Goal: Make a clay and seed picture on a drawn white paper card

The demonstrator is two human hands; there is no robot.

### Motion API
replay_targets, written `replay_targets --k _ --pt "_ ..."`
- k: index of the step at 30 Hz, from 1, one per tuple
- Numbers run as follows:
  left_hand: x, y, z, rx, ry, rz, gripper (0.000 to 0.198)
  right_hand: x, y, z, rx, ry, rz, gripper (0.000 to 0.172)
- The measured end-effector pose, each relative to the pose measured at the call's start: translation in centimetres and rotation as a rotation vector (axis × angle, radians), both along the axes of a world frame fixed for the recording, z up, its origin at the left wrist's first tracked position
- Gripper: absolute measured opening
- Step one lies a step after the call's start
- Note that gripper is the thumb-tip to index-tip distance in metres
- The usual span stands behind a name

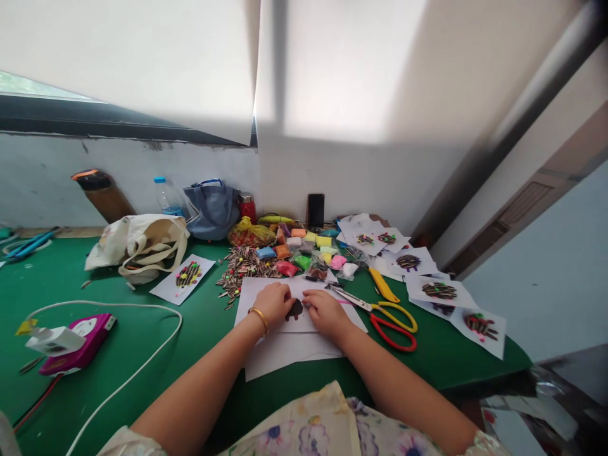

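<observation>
A small dark lump of clay (294,309) lies on a white paper sheet (266,297) at the middle of the green table. My left hand (273,303), with a gold bangle on its wrist, presses on it from the left. My right hand (323,310) meets it from the right, so the lump is mostly pinched between fingertips. A pile of striped sunflower seeds (244,269) spreads just beyond my left hand. Packets of coloured clay (304,250) lie beyond the paper. Scissors with yellow handles (394,316) and red-handled scissors (392,335) rest to the right of my right hand.
Several paper cards with seed-and-clay pictures (439,291) overlap at the right, and another card (183,278) lies at the left. A cloth bag (140,247), a pink device (78,345) with white cable, a water bottle (168,197) and a phone (316,210) stand around. The table edge runs along the lower right.
</observation>
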State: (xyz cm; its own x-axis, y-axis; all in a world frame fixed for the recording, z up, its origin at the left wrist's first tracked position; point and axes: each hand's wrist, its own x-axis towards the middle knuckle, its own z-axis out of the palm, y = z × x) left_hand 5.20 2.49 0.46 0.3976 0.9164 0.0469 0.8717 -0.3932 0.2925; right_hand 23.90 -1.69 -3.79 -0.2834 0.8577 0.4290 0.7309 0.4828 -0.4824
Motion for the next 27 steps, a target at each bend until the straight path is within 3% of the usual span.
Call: replay_targets --k 11,22,27 --pt "0.4 0.2 0.2 -0.032 0.034 0.042 0.019 -0.4 -1.4 -0.3 0.054 -0.243 0.054 0.050" --pt "0.4 0.4 0.4 -0.056 0.041 0.051 0.022 -0.5 -1.7 0.4 0.065 -0.264 0.061 0.047" --pt "0.2 0.6 0.2 -0.053 0.018 0.033 0.024 -0.6 -1.6 0.2 0.053 -0.238 0.046 0.053"
